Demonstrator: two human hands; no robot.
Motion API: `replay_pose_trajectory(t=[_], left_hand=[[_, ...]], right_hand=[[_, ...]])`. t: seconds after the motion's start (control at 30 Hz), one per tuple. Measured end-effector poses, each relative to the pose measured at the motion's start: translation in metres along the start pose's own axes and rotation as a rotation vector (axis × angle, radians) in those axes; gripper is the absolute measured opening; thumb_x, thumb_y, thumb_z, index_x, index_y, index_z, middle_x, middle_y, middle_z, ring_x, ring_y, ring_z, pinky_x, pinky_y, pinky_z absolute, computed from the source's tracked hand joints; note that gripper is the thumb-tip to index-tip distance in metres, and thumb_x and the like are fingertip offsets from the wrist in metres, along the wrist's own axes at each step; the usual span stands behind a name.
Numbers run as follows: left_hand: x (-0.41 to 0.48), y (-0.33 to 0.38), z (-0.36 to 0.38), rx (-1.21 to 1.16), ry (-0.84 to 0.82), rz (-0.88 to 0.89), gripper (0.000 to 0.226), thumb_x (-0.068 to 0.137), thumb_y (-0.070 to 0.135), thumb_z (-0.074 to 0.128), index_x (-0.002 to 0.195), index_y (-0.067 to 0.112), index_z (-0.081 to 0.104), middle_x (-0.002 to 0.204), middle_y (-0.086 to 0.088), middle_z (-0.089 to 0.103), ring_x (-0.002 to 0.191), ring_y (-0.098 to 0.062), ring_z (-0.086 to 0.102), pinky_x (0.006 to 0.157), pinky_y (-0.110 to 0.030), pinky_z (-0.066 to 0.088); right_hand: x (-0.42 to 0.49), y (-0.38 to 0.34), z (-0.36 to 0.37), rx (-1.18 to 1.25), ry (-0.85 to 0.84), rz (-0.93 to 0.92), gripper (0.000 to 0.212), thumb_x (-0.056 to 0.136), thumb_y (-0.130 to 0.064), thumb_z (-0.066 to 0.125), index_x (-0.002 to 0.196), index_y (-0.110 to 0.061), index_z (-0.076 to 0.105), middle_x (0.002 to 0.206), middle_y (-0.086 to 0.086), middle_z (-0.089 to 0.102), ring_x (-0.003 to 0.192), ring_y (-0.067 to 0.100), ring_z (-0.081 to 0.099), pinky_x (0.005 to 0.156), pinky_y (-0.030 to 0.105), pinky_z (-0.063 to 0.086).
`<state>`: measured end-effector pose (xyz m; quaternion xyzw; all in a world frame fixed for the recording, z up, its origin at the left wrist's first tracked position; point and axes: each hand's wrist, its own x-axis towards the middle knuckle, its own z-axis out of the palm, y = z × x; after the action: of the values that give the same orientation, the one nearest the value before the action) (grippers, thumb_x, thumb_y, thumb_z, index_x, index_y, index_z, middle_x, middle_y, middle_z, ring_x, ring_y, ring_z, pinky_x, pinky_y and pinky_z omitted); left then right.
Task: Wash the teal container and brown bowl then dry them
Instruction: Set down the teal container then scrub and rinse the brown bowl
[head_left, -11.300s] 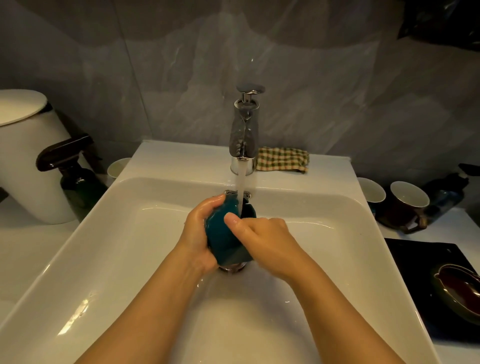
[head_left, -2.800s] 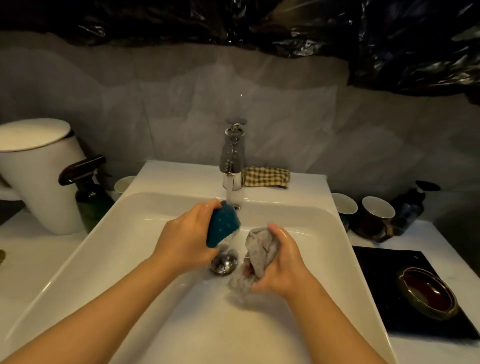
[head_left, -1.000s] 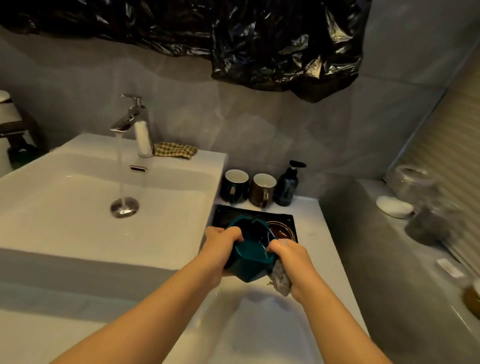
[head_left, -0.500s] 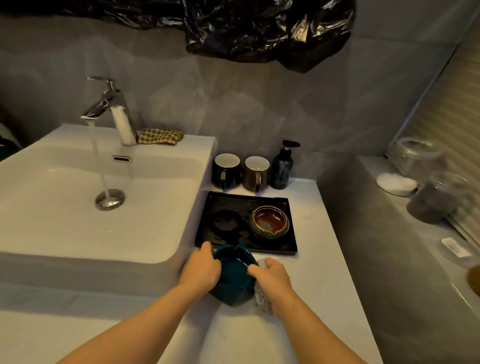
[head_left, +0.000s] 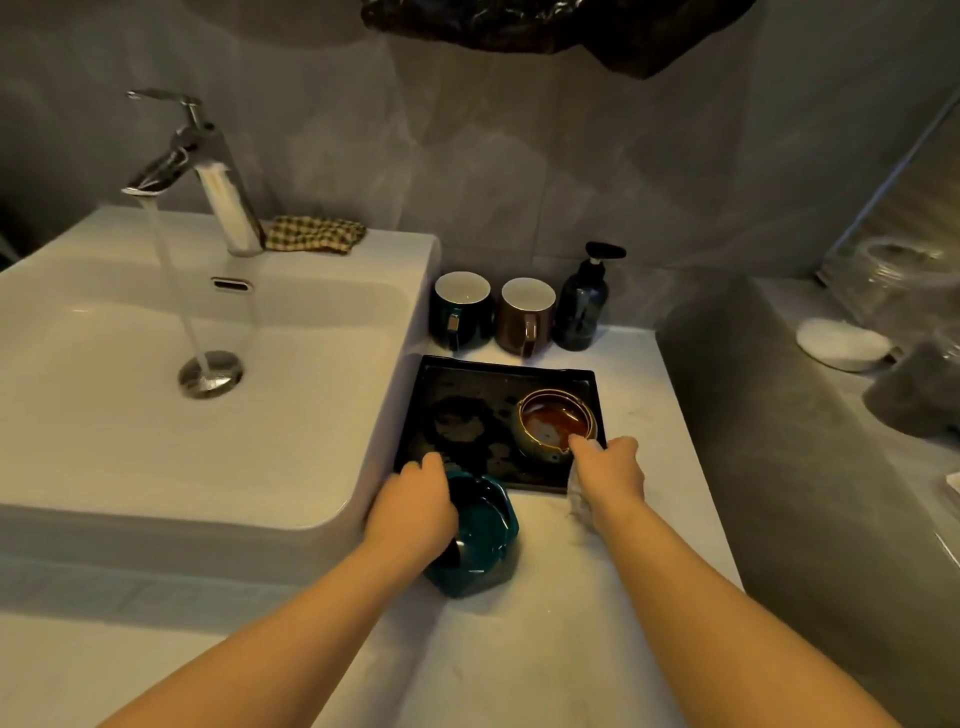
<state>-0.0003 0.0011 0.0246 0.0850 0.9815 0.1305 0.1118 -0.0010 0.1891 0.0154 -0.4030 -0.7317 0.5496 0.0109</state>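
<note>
Now that the left hand (head_left: 415, 514) has set down the faceted teal container (head_left: 483, 545) it grips, the right hand (head_left: 610, 470), clutching grey cloth (head_left: 579, 493), reaches the glazed brown bowl (head_left: 550, 423) next.

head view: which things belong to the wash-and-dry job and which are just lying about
Job: teal faceted container, brown glazed bowl, grey cloth, running chrome tap, white sink
Lying about: black tray, dark mug, brown mug, dark pump bottle, checked cloth

We see a dim, warm-tinted view; faint glare streaks the sink (head_left: 156, 467), and right of it jars (head_left: 904, 280) blur.
</note>
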Motion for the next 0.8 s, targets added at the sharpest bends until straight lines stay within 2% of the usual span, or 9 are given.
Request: replay_pose_trajectory(t=[0.1, 0.23, 0.33, 0.4, 0.47, 0.6, 0.67, 0.73, 0.8], left_hand=[[0.006, 0.006, -0.01, -0.011, 0.062, 0.056, 0.021, 0.09, 0.014, 0.042, 0.109, 0.008, 0.045, 0.112, -0.013, 0.055, 0.098, -0.03, 0.054, 0.07, -0.032, 0.037], [0.015, 0.009, -0.022, -0.091, 0.047, 0.099, 0.028, 0.091, 0.017, 0.041, 0.117, 0.011, 0.05, 0.11, -0.009, 0.058, 0.097, -0.027, 0.056, 0.075, -0.035, 0.045], [0.023, 0.009, -0.03, -0.203, -0.021, 0.109, 0.03, 0.09, 0.016, 0.042, 0.118, 0.016, 0.053, 0.107, -0.005, 0.063, 0.096, -0.023, 0.057, 0.073, -0.03, 0.044], [0.027, 0.007, -0.038, -0.331, -0.063, 0.1, 0.027, 0.088, 0.017, 0.045, 0.113, 0.019, 0.056, 0.102, 0.001, 0.064, 0.092, -0.018, 0.057, 0.072, -0.028, 0.044], [0.032, 0.004, -0.047, -0.468, -0.065, 0.088, 0.019, 0.087, 0.016, 0.049, 0.102, 0.022, 0.059, 0.089, 0.006, 0.062, 0.082, -0.013, 0.057, 0.07, -0.025, 0.044], [0.037, 0.001, -0.067, -0.913, -0.115, 0.02, 0.018, 0.084, 0.006, 0.049, 0.079, 0.02, 0.06, 0.072, -0.001, 0.062, 0.069, -0.016, 0.059, 0.071, -0.031, 0.053], [0.037, -0.006, -0.08, -1.006, -0.092, 0.033, 0.021, 0.085, 0.005, 0.049, 0.075, 0.02, 0.06, 0.072, -0.003, 0.062, 0.071, -0.019, 0.06, 0.071, -0.032, 0.054], [0.04, -0.019, -0.097, -1.024, 0.0, 0.045, 0.016, 0.087, 0.012, 0.051, 0.077, 0.023, 0.059, 0.078, -0.003, 0.063, 0.079, -0.022, 0.062, 0.075, -0.036, 0.055], [0.042, -0.038, -0.119, -1.095, 0.037, 0.015, 0.004, 0.09, 0.024, 0.053, 0.093, 0.022, 0.056, 0.092, -0.003, 0.061, 0.087, -0.022, 0.062, 0.074, -0.036, 0.055]], right_hand=[[0.01, -0.008, 0.004, -0.166, 0.015, 0.013, 0.048, 0.092, -0.033, 0.053, 0.129, -0.007, 0.037, 0.117, 0.015, 0.055, 0.09, 0.027, 0.053, 0.072, 0.034, 0.044], [0.022, -0.012, 0.006, -0.209, 0.023, 0.045, 0.034, 0.084, -0.03, 0.057, 0.105, -0.002, 0.058, 0.097, 0.017, 0.067, 0.08, 0.031, 0.063, 0.068, 0.035, 0.053], [0.025, -0.013, 0.004, -0.156, 0.032, 0.083, 0.027, 0.08, -0.026, 0.06, 0.089, -0.002, 0.065, 0.084, 0.017, 0.07, 0.068, 0.029, 0.065, 0.071, 0.039, 0.057], [0.02, -0.014, 0.003, -0.136, 0.053, 0.079, 0.023, 0.081, -0.024, 0.059, 0.084, -0.002, 0.063, 0.079, 0.017, 0.069, 0.061, 0.027, 0.062, 0.062, 0.034, 0.053], [0.012, -0.017, 0.004, -0.118, 0.067, 0.051, 0.02, 0.081, -0.022, 0.058, 0.079, -0.003, 0.061, 0.073, 0.016, 0.066, 0.056, 0.025, 0.058, 0.057, 0.031, 0.047], [-0.01, -0.042, 0.009, -0.065, 0.047, -0.071, 0.018, 0.071, -0.022, 0.056, 0.065, -0.006, 0.063, 0.052, 0.01, 0.057, 0.047, 0.023, 0.049, 0.057, 0.035, 0.045], [-0.027, -0.063, 0.014, -0.057, 0.038, -0.134, 0.017, 0.07, -0.022, 0.057, 0.061, -0.008, 0.061, 0.045, 0.008, 0.052, 0.045, 0.023, 0.047, 0.056, 0.036, 0.046], [-0.048, -0.087, 0.023, -0.044, 0.041, -0.197, 0.016, 0.07, -0.02, 0.057, 0.057, -0.01, 0.056, 0.045, 0.009, 0.049, 0.044, 0.023, 0.044, 0.051, 0.034, 0.044], [-0.067, -0.108, 0.037, -0.031, 0.037, -0.256, 0.023, 0.071, -0.018, 0.057, 0.05, -0.014, 0.048, 0.041, 0.008, 0.044, 0.041, 0.022, 0.041, 0.047, 0.03, 0.04]])
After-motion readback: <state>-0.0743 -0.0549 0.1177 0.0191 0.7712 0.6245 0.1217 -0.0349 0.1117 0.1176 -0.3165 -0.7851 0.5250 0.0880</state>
